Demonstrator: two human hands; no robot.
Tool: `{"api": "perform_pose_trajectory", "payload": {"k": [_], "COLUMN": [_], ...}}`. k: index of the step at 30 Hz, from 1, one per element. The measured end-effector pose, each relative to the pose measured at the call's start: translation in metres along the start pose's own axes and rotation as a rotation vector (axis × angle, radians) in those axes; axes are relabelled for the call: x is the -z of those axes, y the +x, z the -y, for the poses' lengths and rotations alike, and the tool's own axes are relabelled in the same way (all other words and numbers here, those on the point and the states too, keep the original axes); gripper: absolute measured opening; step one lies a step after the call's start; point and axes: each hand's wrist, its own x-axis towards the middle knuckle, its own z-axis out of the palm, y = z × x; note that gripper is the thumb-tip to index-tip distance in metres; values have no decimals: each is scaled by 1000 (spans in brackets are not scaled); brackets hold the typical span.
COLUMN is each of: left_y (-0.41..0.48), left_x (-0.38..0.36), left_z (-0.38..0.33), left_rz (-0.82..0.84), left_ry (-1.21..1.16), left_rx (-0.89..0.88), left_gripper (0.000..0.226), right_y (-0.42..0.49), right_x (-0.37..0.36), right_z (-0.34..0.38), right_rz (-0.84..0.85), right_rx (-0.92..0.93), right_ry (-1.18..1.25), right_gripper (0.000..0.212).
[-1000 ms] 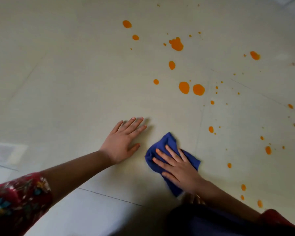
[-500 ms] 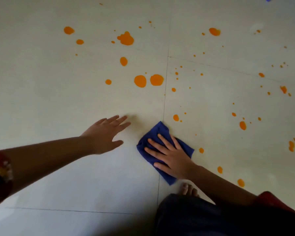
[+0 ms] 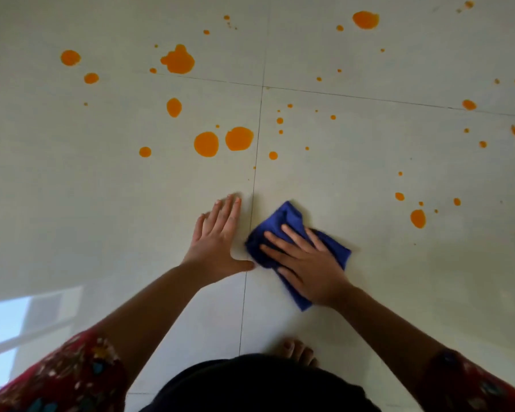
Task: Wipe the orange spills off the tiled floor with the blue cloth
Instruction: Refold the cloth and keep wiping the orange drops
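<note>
Fingers (image 3: 298, 237) of the right hand (image 3: 309, 266) are pressing straight and spread on the blue cloth (image 3: 286, 215), flat on the tiled floor (image 3: 101, 218) — the big orange spills (image 3: 238, 138) are lying ahead and leftward of them.

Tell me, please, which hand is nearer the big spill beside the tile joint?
Left. The left hand lies flat in line with the spill; the right hand, on the cloth, sits farther back across the joint.

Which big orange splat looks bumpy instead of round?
The splat just past the far tile line, left of the blue cloth. Its edge has lumps; the two big ones nearer the cloth are round.
</note>
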Motion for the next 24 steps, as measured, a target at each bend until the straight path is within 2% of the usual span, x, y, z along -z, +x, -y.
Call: {"api": "perform_pose_trajectory", "payload": {"k": [5, 7, 9, 11, 13, 17, 19, 21, 23, 24], "left_y": [-4, -1, -1, -2, 0, 17, 20, 14, 5, 4], "left_x": [-4, -5, -8, -11, -14, -21, -27, -35, -42, -45], "left_z": [8, 8, 3, 2, -2, -28, -39, -45, -48, -47], "left_rz": [21, 50, 75, 62, 34, 18, 6, 11, 35, 39], "left_ry": [101, 106, 94, 106, 166, 155, 151, 157, 201, 226], "left_rx": [-41, -35, -26, -29, -115, -270, -284, -330, -415, -445], "left_gripper": [128, 128, 126, 122, 116, 110, 113, 116, 115, 115], "right_y": [27, 50, 45, 14, -20, -11, 5, -13, -70, -98], "right_x": [5, 7, 2, -5, -6, 4, 12, 4, -6, -7], "right_z": [-50, -36, -16, -3, -15, -69, -64, -40, -18, -18], "right_rz": [-106, -118, -104, -49, -13, -85, -73, -36, 73, 95], "right_rx": [-452, -521, -454, -265, -179, -496, -558, -380, -179, -163], "right_ry": [35, 37, 15, 9, 20, 12, 60, 34, 30, 36], "right_gripper": [51, 53, 53, 51, 50, 49, 50, 52, 50, 50]}}
